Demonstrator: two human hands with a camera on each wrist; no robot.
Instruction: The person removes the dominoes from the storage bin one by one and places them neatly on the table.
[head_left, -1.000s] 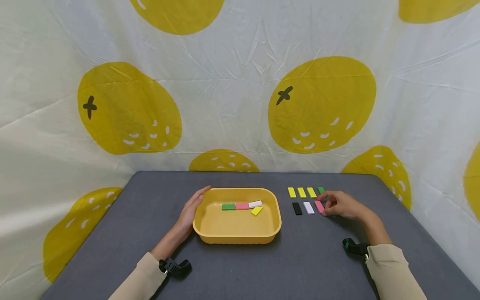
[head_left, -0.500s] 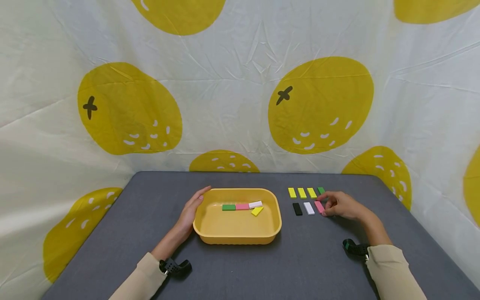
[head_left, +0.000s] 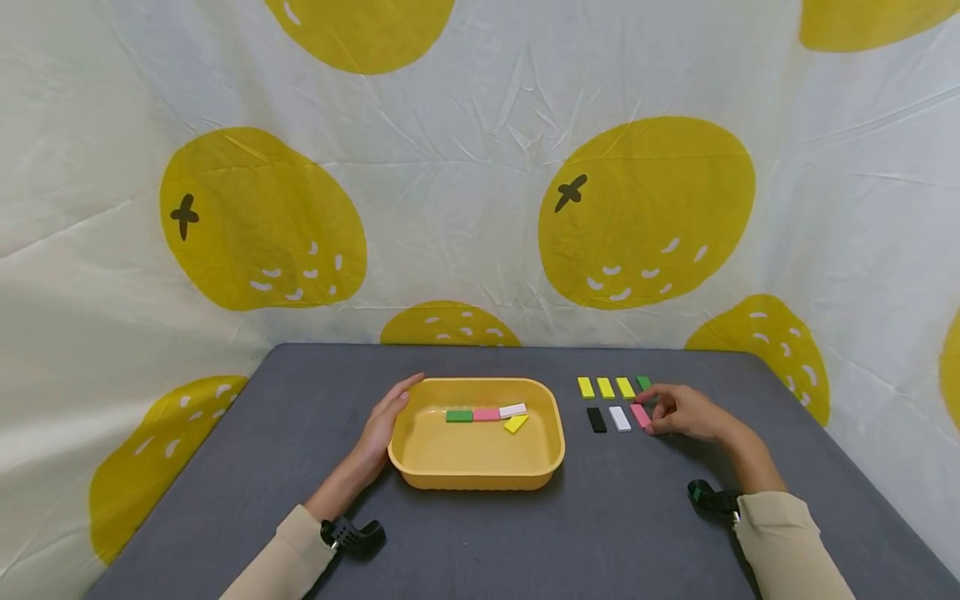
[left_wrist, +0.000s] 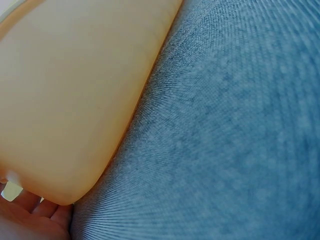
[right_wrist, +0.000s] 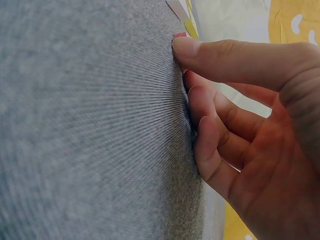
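Observation:
In the head view my left hand [head_left: 378, 429] holds the left side of a yellow plastic tub [head_left: 476, 482], its fingers along the outer wall up to the far corner. The left wrist view shows the tub's wall [left_wrist: 75, 100] large, with part of the hand below it. Inside the tub lie a green [head_left: 460, 416], a pink [head_left: 486, 414], a white [head_left: 513, 410] and a yellow domino block [head_left: 516, 423]. My right hand [head_left: 686, 412] pinches another pink domino block [head_left: 640, 415] on the table; the right wrist view shows only its end [right_wrist: 180, 35] beyond the thumb.
Several yellow dominoes [head_left: 606, 387] and a partly hidden green one [head_left: 643, 382] form the far row. A black domino [head_left: 596, 419] and a white one [head_left: 619, 418] lie left of the pink one. Behind the grey table [head_left: 480, 542] hangs a patterned curtain [head_left: 465, 208].
Both hands, the tub and the dominoes keep their places; only the head view shifts very slightly.

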